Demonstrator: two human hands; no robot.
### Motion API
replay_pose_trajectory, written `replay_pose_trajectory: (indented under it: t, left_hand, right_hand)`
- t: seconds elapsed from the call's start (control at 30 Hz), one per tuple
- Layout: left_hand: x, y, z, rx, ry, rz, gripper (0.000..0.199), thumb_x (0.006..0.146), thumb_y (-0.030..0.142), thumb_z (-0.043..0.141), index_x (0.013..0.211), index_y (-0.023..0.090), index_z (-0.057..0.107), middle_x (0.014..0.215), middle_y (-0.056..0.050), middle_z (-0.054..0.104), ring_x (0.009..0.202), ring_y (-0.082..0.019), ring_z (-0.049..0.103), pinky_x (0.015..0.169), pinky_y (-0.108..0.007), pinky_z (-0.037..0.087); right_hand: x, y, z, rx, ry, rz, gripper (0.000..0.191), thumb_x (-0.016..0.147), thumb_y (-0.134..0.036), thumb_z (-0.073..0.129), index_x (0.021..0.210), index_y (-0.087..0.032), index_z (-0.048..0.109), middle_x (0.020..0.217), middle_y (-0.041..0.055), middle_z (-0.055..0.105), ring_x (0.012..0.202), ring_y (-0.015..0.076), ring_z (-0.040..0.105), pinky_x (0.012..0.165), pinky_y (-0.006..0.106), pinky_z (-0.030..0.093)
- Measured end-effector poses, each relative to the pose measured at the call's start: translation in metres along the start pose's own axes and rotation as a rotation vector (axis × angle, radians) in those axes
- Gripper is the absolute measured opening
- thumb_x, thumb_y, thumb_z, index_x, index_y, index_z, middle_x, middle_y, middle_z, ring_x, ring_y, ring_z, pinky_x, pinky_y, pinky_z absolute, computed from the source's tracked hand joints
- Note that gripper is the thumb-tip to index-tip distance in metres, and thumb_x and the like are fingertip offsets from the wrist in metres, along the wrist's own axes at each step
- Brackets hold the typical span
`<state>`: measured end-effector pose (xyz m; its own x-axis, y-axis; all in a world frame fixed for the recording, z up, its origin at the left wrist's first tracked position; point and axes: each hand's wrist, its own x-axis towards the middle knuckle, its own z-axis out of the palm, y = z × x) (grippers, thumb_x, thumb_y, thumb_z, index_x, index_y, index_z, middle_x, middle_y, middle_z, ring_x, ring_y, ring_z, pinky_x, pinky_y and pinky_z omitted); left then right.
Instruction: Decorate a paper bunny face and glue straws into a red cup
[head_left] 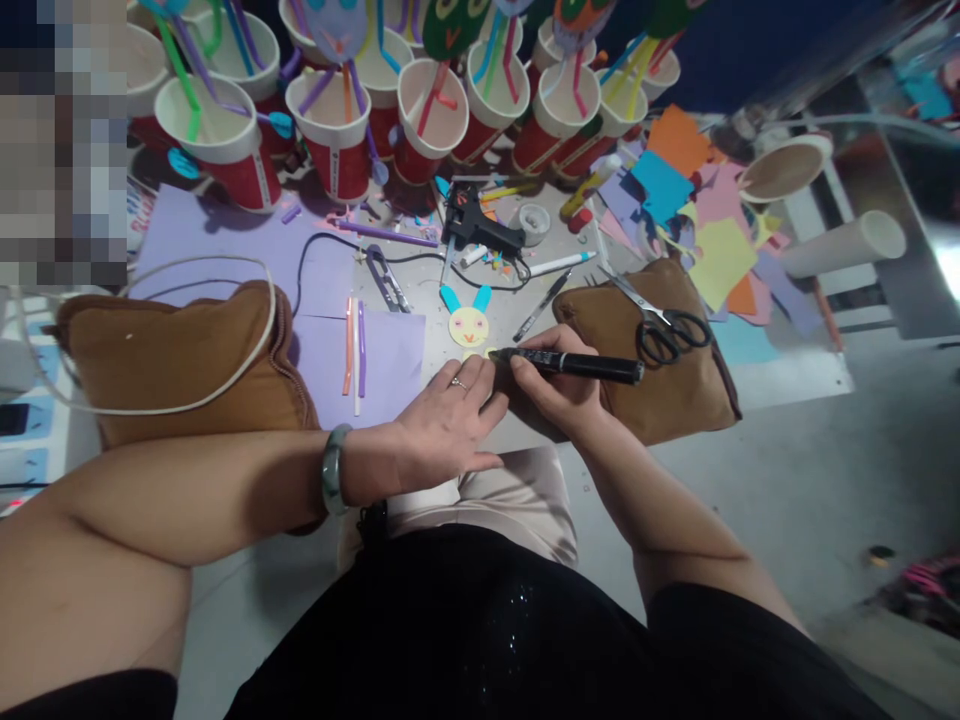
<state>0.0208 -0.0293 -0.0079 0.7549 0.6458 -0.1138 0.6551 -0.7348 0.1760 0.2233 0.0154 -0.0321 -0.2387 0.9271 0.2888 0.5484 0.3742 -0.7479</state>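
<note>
A black marker pen (600,366) lies in the grip of my right hand (562,385), its tip pointing left at a small yellow paper piece (477,354). My left hand (454,410) is spread flat on the table's near edge, fingertips against that yellow piece and partly covering it. Just beyond is a paper bunny (469,325) with a yellow face, blue ears, pink eyes and an orange mouth. To the left, an orange straw (348,345), a white one and a purple straw (362,350) rest on a purple paper sheet (397,350).
Red paper cups (330,140) with straws and paper faces line the back. A black glue gun (476,220) trails its cord mid-table. Scissors (660,320) lie on the right brown cushion (675,400); another brown cushion (180,370) is left. Coloured paper scraps (720,260) pile at right.
</note>
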Motion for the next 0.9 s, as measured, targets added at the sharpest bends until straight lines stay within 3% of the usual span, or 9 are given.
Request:
replay_pose_trajectory:
  t: [0.9]
  left_hand:
    - [-0.0004,-0.0002,0.0016,-0.003,0.017,0.002,0.073,0.094,0.064,0.054,0.14,0.008,0.052,0.154,-0.029,0.043,0.144,-0.042,0.039,0.116,-0.052,0.027]
  right_hand:
    - [0.0015,-0.0031,0.0005,-0.013,-0.014,0.006,0.019,0.082,-0.038,0.07,0.083,-0.024,0.057,0.066,-0.0021,0.063,0.055,0.0135,0.055,0.05,0.028,0.045]
